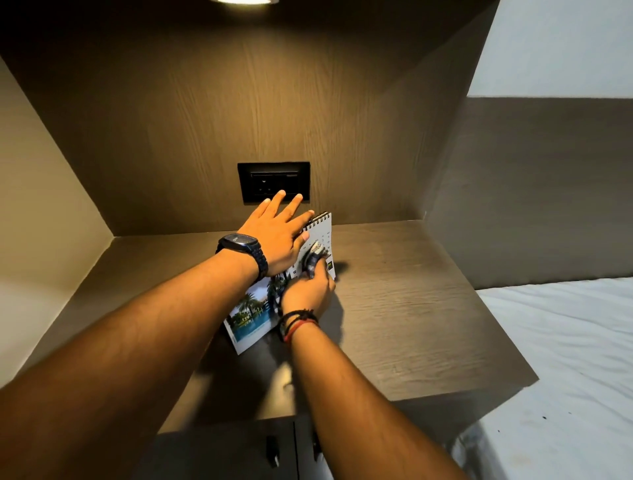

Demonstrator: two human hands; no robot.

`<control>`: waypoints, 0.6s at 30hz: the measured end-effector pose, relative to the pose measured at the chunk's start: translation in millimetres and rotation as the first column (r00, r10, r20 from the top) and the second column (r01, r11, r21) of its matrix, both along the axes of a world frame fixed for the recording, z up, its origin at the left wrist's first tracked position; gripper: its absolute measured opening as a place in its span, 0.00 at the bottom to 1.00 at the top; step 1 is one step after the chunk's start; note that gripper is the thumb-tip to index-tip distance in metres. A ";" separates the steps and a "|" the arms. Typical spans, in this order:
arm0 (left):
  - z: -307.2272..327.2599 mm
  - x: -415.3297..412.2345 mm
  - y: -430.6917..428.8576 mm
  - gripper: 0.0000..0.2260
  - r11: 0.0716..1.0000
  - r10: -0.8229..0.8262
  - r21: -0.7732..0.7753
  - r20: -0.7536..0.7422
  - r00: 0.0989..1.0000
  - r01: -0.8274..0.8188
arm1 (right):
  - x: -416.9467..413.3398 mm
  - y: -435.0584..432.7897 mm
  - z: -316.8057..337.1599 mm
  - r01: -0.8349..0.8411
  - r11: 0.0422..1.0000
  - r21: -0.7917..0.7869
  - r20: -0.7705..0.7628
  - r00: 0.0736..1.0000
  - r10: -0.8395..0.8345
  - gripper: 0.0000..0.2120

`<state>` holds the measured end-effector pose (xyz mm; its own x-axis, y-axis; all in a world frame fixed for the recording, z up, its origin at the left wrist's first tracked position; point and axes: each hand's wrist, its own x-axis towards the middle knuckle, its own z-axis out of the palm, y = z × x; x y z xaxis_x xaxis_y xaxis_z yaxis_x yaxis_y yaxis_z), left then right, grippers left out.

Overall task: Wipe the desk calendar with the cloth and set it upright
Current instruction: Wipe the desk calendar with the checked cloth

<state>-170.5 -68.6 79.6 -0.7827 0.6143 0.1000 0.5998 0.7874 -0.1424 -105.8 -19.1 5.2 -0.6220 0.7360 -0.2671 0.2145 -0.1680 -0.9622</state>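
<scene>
At frame centre, flat open left hand (277, 236) steadies the calendar (274, 291); right hand (308, 291), closed on the cloth (315, 257), may push it over

Landmark: we take the desk calendar (318, 236), on the shelf (411, 308).
Behind: socket plate (274, 183).
Right: bed (565, 342).
Below, front: cabinet doors (239, 452).

Setting: bedroom, hotel-like. Evidence: bed (561, 346) with rumpled white sheet directly beside a dark wood-grain worktop (411, 308) set in a niche. Wood-panelled back wall carries a black socket plate (274, 183). Recessed light (244, 1) overhead at top edge. Cabinet doors with dark handles (273, 450) below the worktop. Plain pale wall upper right.
</scene>
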 end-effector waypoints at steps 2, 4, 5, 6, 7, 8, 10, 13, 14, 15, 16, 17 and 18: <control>0.7 -0.3 -0.2 0.24 1.000 0.000 0.000 0.001 1.000 0.000 | 10.8 -15.6 -3.2 -0.110 0.986 0.128 -0.021 0.993 0.114 0.27; 0.3 -0.8 0.1 0.24 1.000 0.000 -0.001 -0.001 1.000 0.000 | 22.9 -26.8 -15.5 -0.190 0.950 0.246 -0.017 0.980 0.200 0.31; 0.2 -0.9 -0.1 0.24 1.000 0.000 -0.002 -0.004 1.000 0.000 | 26.4 -27.2 -21.4 -0.202 0.942 0.269 -0.006 0.977 0.211 0.32; -0.1 -1.0 -0.3 0.24 1.000 0.000 -0.002 -0.007 1.000 0.000 | 25.6 -23.3 -26.8 -0.203 0.944 0.261 0.014 0.978 0.207 0.33; -0.2 -1.0 -0.5 0.24 1.000 0.000 -0.001 -0.008 1.000 0.000 | 22.6 -16.9 -27.0 -0.195 0.954 0.229 0.055 0.981 0.187 0.33; -0.1 -0.9 -0.8 0.24 1.000 -0.001 0.001 -0.005 1.000 0.001 | 17.7 -10.3 -25.5 -0.174 0.968 0.182 0.096 0.983 0.159 0.32; 0.7 -0.5 -0.8 0.24 1.000 -0.001 0.002 0.003 1.000 0.001 | 7.9 0.5 -16.4 -0.120 0.986 0.112 0.121 0.987 0.106 0.29; 1.6 -0.4 -0.4 0.24 1.000 0.002 0.005 0.004 1.000 -0.002 | 1.2 -2.2 -3.8 -0.073 0.988 0.138 0.034 0.997 0.069 0.27; 1.8 -0.6 -0.2 0.24 1.000 0.003 0.006 0.005 1.000 -0.003 | 3.1 -8.1 -3.0 -0.078 0.985 0.152 0.003 0.997 0.079 0.28; 1.8 -0.6 0.1 0.24 1.000 0.004 0.006 0.006 1.000 -0.004 | 7.8 -14.4 -5.1 -0.102 0.980 0.174 -0.018 0.994 0.107 0.29; 1.5 -0.7 0.3 0.24 1.000 0.004 0.005 0.006 1.000 -0.004 | 13.0 -19.4 -9.3 -0.133 0.970 0.205 -0.025 0.990 0.141 0.30; 1.3 -0.9 0.3 0.24 1.000 0.002 0.005 0.004 1.000 -0.002 | 18.0 -22.1 -14.1 -0.162 0.958 0.237 -0.023 0.985 0.172 0.31; 1.1 -0.9 0.3 0.24 1.000 0.001 0.006 0.001 1.000 -0.001 | 20.8 -21.2 -18.9 -0.178 0.950 0.257 -0.012 0.982 0.188 0.31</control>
<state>-171.4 -68.3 80.7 -0.7832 0.6132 0.1033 0.5994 0.7886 -0.1370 -85.0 -40.4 -13.7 -0.7581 0.6493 -0.0609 0.1828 0.1219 -0.9756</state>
